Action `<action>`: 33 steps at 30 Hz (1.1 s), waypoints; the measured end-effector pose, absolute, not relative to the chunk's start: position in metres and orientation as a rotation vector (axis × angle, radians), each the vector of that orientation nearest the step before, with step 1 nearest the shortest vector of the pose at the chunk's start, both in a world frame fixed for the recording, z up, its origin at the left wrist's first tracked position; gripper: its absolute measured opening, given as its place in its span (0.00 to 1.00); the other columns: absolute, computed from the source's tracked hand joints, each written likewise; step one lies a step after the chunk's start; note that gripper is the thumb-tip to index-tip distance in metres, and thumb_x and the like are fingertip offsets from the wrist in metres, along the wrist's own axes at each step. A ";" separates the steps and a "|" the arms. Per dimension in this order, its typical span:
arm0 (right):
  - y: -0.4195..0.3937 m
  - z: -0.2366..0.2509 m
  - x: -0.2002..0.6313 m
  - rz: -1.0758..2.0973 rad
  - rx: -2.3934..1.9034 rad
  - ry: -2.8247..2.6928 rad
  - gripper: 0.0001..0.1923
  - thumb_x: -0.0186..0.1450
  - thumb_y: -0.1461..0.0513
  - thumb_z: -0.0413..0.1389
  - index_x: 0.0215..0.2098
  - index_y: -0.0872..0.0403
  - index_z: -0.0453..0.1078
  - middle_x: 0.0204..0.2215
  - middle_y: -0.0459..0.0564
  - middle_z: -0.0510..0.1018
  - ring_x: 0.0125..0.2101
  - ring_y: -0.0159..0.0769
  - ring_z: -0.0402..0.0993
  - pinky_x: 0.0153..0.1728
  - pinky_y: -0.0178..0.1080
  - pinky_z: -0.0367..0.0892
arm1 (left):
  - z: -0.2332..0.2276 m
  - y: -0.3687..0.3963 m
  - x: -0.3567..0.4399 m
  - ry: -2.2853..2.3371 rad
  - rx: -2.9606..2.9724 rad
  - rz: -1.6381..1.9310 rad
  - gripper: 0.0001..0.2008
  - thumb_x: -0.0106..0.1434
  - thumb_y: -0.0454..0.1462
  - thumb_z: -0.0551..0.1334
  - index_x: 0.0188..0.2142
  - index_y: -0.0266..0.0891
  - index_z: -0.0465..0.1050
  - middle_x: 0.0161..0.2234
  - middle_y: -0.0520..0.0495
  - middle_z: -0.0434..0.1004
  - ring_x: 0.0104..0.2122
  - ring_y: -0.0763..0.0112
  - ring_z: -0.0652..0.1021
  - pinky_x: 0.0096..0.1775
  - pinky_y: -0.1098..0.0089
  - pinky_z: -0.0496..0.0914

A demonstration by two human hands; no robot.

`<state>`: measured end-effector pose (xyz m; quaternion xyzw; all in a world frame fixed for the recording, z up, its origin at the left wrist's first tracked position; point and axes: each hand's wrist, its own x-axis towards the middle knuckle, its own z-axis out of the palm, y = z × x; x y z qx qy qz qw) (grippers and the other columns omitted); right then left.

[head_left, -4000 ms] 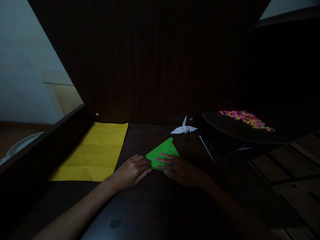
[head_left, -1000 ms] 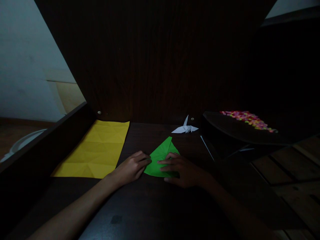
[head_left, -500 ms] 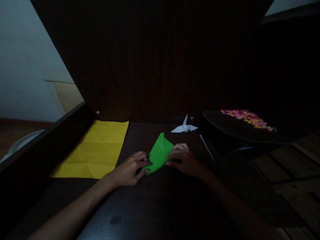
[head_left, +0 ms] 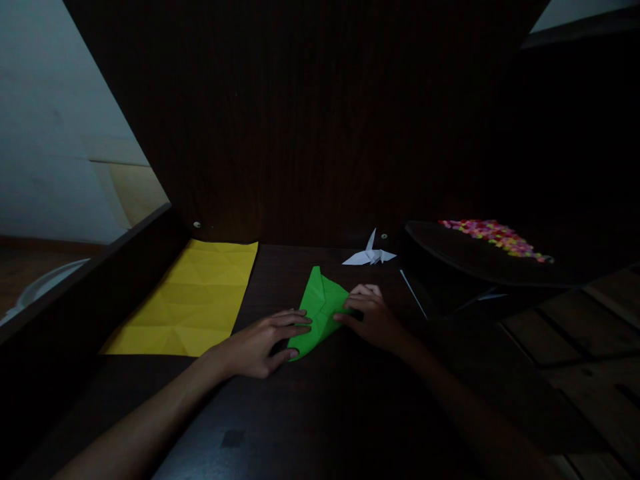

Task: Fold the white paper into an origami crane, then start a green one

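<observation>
A folded green paper (head_left: 319,308) lies on the dark wooden table (head_left: 310,413) in front of me, narrow and pointing away. My left hand (head_left: 260,341) lies flat with its fingers pressing on the paper's near left edge. My right hand (head_left: 373,320) pinches the paper's right side, its fingers curled over the fold. Both forearms reach in from the bottom of the view.
A creased yellow sheet (head_left: 193,300) lies flat to the left. A white paper crane (head_left: 369,254) stands at the back of the table. To the right is a dark tray (head_left: 450,257) with several small coloured pieces (head_left: 495,237). A dark wooden panel rises behind.
The green paper has gone from a wide flat triangle to a narrower shape: my right hand brought its right side over to the left. My left hand spread flatter on the near edge.
</observation>
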<state>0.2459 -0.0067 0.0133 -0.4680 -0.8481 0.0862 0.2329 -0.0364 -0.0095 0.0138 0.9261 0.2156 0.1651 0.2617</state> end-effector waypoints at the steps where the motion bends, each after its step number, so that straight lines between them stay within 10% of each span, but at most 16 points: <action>1: -0.006 0.012 0.246 0.229 -1.284 -2.325 0.16 0.64 0.52 0.59 0.24 0.53 0.70 0.26 0.46 0.77 0.37 0.40 0.70 0.46 0.46 0.55 | 0.012 -0.009 -0.037 0.591 2.522 0.447 0.27 0.63 0.35 0.62 0.62 0.41 0.62 0.63 0.39 0.62 0.62 0.57 0.63 0.61 0.49 0.60; 6: -0.006 0.009 0.244 0.195 -1.257 -2.312 0.14 0.64 0.54 0.60 0.25 0.53 0.70 0.28 0.45 0.77 0.38 0.40 0.70 0.45 0.45 0.55 | 0.011 -0.009 -0.037 0.619 2.588 0.335 0.37 0.61 0.44 0.65 0.66 0.41 0.54 0.67 0.39 0.52 0.66 0.52 0.56 0.63 0.44 0.51; 26: -0.009 0.001 0.237 -0.023 -1.280 -2.171 0.08 0.61 0.57 0.62 0.27 0.51 0.73 0.44 0.49 0.77 0.50 0.49 0.63 0.51 0.54 0.56 | 0.015 -0.026 -0.024 0.724 2.732 0.348 0.30 0.62 0.49 0.62 0.60 0.40 0.65 0.56 0.38 0.69 0.57 0.49 0.69 0.59 0.47 0.62; 33: -0.009 0.000 0.233 -0.095 -1.300 -2.186 0.21 0.64 0.52 0.57 0.53 0.51 0.69 0.59 0.56 0.65 0.58 0.53 0.56 0.54 0.57 0.57 | 0.012 -0.032 -0.016 0.860 2.712 0.468 0.26 0.63 0.48 0.61 0.56 0.38 0.68 0.50 0.38 0.71 0.50 0.52 0.72 0.53 0.51 0.67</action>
